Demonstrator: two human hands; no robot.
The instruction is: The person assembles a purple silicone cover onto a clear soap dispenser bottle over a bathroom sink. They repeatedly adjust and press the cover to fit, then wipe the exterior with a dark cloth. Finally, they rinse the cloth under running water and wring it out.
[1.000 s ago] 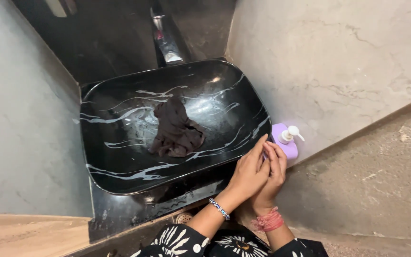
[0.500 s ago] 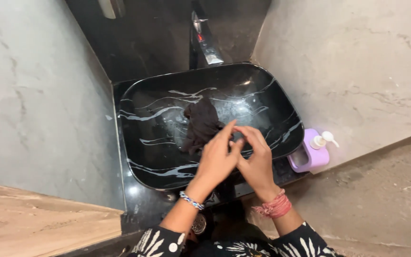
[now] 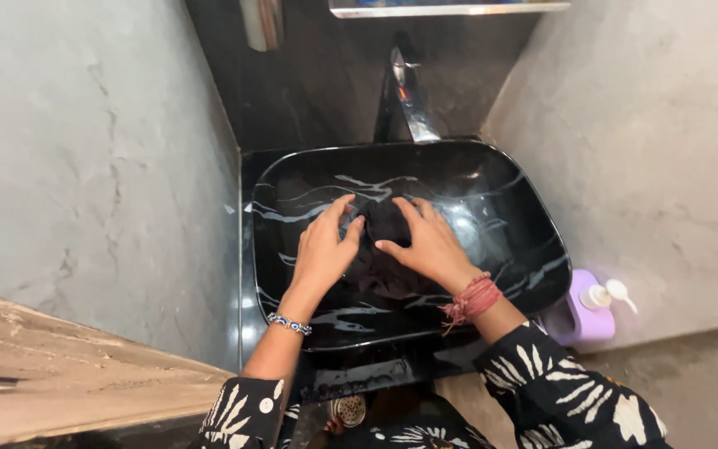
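Observation:
A black basin with white marble veins (image 3: 508,191) fills the middle of the head view. A dark wet cloth (image 3: 380,270) lies bunched in its bottom. My left hand (image 3: 324,248) rests on the cloth's left side, fingers spread. On the cloth's right side my right hand (image 3: 425,241) presses flat, its thumb reaching toward the left hand. A beaded bracelet circles my left wrist and red threads my right wrist.
A chrome tap (image 3: 409,100) stands behind the basin on a black counter. A purple soap pump bottle (image 3: 585,312) sits at the basin's right corner. Grey stone walls close in on both sides. A wooden ledge (image 3: 68,374) runs at the lower left.
My hands have moved from the soap bottle at the basin's right edge into the basin and spread flat over the dark cloth. The view has shifted to centre the basin.

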